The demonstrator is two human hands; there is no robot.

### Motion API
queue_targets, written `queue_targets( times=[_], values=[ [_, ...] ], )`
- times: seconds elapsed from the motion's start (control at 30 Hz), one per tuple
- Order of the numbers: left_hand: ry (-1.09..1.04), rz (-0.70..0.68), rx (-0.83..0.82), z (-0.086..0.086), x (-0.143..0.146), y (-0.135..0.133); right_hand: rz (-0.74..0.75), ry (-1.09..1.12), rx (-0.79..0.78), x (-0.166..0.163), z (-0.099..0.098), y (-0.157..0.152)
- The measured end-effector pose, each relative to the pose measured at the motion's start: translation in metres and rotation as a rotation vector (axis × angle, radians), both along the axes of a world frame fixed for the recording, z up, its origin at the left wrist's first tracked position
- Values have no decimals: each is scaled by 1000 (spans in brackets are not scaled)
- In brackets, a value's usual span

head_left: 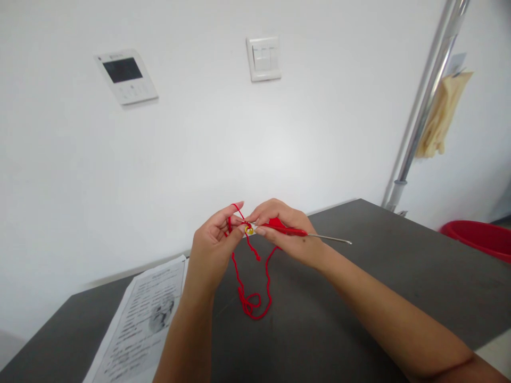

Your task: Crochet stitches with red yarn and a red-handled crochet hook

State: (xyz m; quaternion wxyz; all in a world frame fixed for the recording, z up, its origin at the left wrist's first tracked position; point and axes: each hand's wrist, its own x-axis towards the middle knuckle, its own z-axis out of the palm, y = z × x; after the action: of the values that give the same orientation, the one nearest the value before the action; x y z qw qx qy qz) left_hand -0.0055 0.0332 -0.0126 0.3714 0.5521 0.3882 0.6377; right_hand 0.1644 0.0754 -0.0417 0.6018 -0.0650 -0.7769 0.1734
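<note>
My right hand (285,231) is closed around the red handle of a crochet hook (293,231), whose metal far end sticks out to the right. The hook's working tip meets red yarn (268,276) at my left fingertips. My left hand (217,239) pinches the small piece of yarn work, and a strand runs over its raised index finger. A small yellow ring (249,230) sits at the work between both hands; whether it is a stitch marker I cannot tell. A short yarn tail hangs below, and a longer strand loops down onto the table.
Printed sheets (139,319) lie at the left on the dark table (319,330). Behind is a white wall with an intercom panel (128,77) and a light switch (264,58). At the right are a metal pole (427,106), hanging cream gloves (445,114) and a red basin (479,236).
</note>
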Motion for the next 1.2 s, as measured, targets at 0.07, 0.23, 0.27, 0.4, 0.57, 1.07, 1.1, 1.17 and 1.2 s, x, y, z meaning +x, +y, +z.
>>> queue_targets(
  times=[0.07,0.23,0.27,0.4,0.57,1.07,1.1,1.17,1.2],
  values=[
    [30,40,34,0,2,-1,-36,11,-27,-3,-2,-1],
    [80,194,66,-7,17,-3,-250,-16,147,-17,-13,-2],
    [36,187,59,-8,20,-2,-299,-3,189,-20,-16,-2],
    [-283,-139,-90,-11,22,6,-417,37,315,-27,-24,1],
    [-250,-322,-215,-4,1,11,-274,-39,342,-21,-18,5],
    [-12,-261,-188,2,-22,6,-51,-48,-118,10,11,-10],
    [-3,-253,-181,3,-23,6,-50,-47,-149,9,11,-12],
    [23,-235,-169,5,-26,5,-48,-46,-173,7,11,-14],
    [44,-221,-167,5,-26,4,-51,-43,-166,7,10,-14]
  ],
)
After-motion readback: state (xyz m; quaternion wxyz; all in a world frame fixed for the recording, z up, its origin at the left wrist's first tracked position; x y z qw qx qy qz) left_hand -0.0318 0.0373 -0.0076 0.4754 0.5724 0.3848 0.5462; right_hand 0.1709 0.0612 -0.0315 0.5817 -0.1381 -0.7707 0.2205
